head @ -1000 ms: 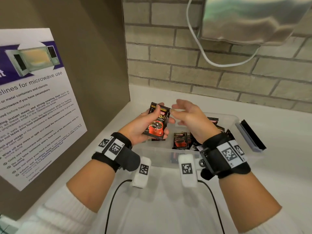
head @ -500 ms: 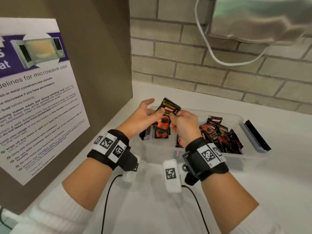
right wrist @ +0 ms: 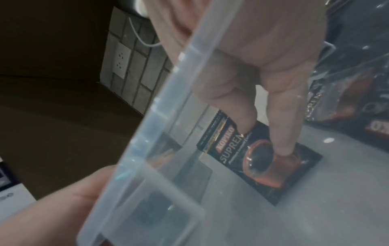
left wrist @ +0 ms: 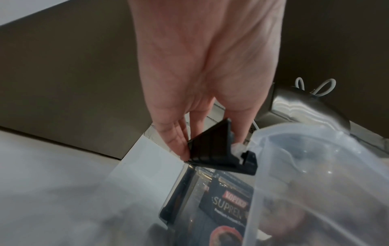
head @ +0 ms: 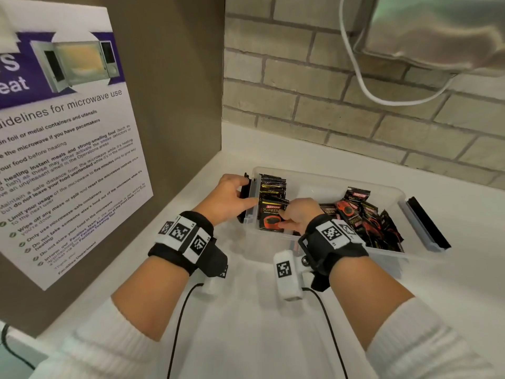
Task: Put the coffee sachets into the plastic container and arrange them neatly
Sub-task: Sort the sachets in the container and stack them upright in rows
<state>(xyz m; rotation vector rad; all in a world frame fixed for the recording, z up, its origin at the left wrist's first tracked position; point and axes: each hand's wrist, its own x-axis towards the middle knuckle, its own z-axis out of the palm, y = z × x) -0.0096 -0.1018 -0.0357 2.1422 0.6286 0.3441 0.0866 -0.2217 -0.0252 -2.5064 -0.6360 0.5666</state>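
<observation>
A clear plastic container stands on the white counter. A neat stack of black coffee sachets fills its far left corner, and a loose pile of sachets lies at its right end. My left hand grips the black latch at the container's left end, fingers on one side and thumb on the other. My right hand is inside the container. Its fingertips press down on one black sachet lying face up near the front left corner.
A brown panel with a microwave poster rises close on the left. The brick wall runs behind, with a white cable and a metal appliance above. A second black latch juts from the container's right end. White counter lies in front.
Both hands have come down. The sachet held between them above the container's left end now lies inside under my right fingers. My left hand has shifted onto the latch.
</observation>
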